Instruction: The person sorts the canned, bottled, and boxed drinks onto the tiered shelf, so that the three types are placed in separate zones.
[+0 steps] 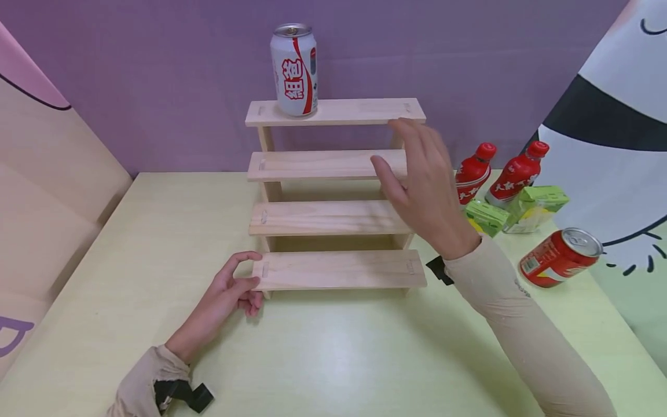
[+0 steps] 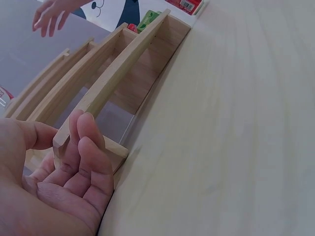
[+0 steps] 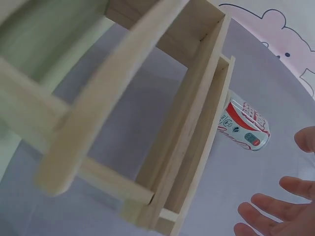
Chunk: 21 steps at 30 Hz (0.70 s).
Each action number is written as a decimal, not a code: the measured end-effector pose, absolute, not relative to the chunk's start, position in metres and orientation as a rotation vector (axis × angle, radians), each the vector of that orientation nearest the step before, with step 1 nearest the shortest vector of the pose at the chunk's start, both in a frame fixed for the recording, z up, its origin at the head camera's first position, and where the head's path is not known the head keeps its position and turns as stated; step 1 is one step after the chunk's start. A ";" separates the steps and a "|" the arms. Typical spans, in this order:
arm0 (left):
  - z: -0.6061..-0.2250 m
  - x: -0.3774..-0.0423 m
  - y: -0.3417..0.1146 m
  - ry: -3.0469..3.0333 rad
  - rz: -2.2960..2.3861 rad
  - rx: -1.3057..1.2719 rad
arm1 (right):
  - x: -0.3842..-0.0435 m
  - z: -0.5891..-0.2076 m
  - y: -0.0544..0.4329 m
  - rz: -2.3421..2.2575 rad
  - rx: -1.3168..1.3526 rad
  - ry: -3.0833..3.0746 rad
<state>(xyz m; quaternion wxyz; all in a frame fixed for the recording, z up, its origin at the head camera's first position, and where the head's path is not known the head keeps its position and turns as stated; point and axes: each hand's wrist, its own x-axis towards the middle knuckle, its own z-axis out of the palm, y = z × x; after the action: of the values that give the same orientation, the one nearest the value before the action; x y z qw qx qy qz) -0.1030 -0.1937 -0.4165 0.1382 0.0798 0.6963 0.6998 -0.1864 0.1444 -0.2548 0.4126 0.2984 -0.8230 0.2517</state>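
Observation:
A four-step wooden shelf [image 1: 339, 271] stands on the table. My left hand [image 1: 224, 295] pinches the left end of its lowest step, thumb and fingers around the board's end; the left wrist view shows this hand [image 2: 74, 182] up close. A white can [image 1: 294, 72] with red lettering stands upright on the left part of the top step. Over the shelf's right side is my right hand [image 1: 424, 185], holding nothing, its fingers extended and thumb spread. In the right wrist view the fingers [image 3: 280, 211] are apart from the white can [image 3: 243, 123].
Right of the shelf stand two red bottles [image 1: 473, 174] with red caps, two green drink cartons [image 1: 537, 208] and a red can [image 1: 560, 258]. A purple backdrop [image 1: 182, 75] rises behind the shelf. The pale tabletop [image 1: 333, 353] stretches in front.

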 end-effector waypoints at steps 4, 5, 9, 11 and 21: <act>-0.417 -0.103 -0.194 2.012 2.020 0.231 | -0.176 -0.265 0.156 0.600 0.737 -2.083; -0.417 -0.103 -0.195 2.011 2.019 0.233 | -0.174 -0.267 0.159 0.589 0.734 -2.083; -0.416 -0.104 -0.195 2.006 2.020 0.237 | -0.163 -0.277 0.172 0.577 0.706 -2.101; -0.416 -0.104 -0.195 2.003 2.021 0.235 | -0.158 -0.282 0.179 0.579 0.694 -2.116; -0.417 -0.103 -0.195 1.993 2.025 0.234 | -0.136 -0.301 0.206 0.520 0.637 -2.236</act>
<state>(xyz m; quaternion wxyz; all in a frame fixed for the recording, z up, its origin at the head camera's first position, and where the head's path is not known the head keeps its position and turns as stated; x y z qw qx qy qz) -0.1032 -0.1947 -0.4168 0.1451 0.0811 0.6917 0.7027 -0.1359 0.2058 -0.3007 0.3707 0.2485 -0.8716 0.2029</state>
